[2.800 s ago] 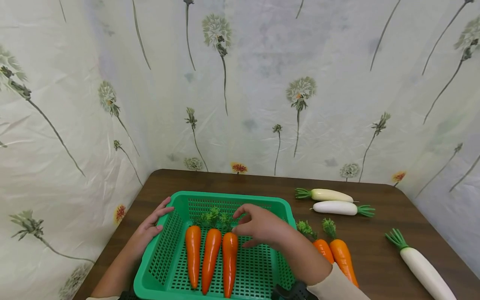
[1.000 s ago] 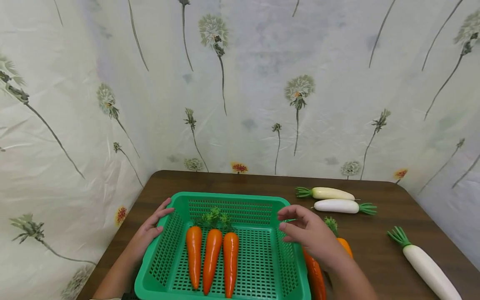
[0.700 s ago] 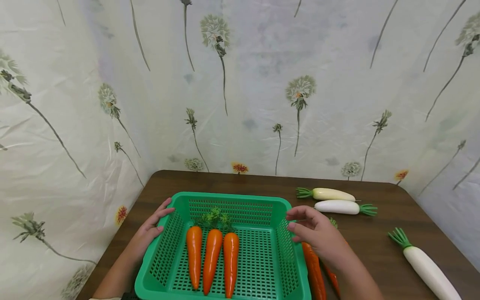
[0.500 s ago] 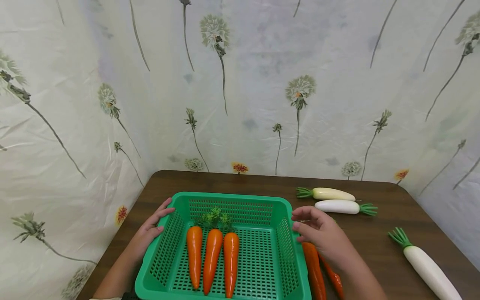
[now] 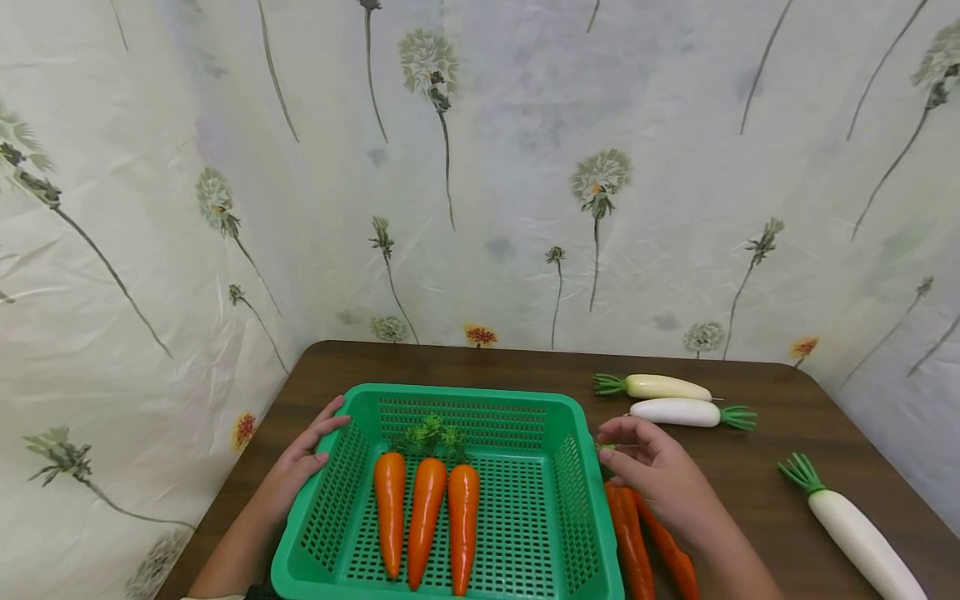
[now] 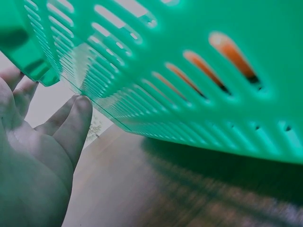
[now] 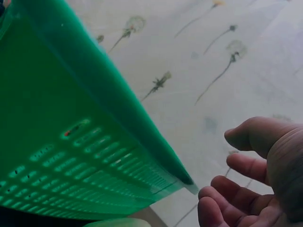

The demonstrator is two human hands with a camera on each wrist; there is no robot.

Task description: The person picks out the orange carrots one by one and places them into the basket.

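Observation:
A green plastic basket point(image 5: 525, 397) stands on the dark table, with three orange carrots point(image 5: 426, 521) side by side inside, leafy tops at the far end. My left hand point(image 5: 292, 458) rests against the basket's left rim, fingers fairly straight; its thumb point(image 6: 78, 123) lies along the outer wall. Just outside the right rim is my right hand point(image 5: 660, 467), above two more carrots point(image 5: 628, 533) lying on the table. Its fingers point(image 7: 236, 194) are loosely bent and hold nothing visible in the right wrist view. The hand hides most of those carrots' tops.
Two white radishes point(image 5: 675, 412) lie together at the back right of the wooden table point(image 5: 750, 500). Another white radish point(image 5: 862, 537) lies near the right edge. A flower-printed cloth point(image 5: 510, 167) hangs behind and to the sides.
My right hand has moved right, from the top of the rightmost carrot inside the basket to just outside the rim, over the table carrots. The left hand and basket stay put.

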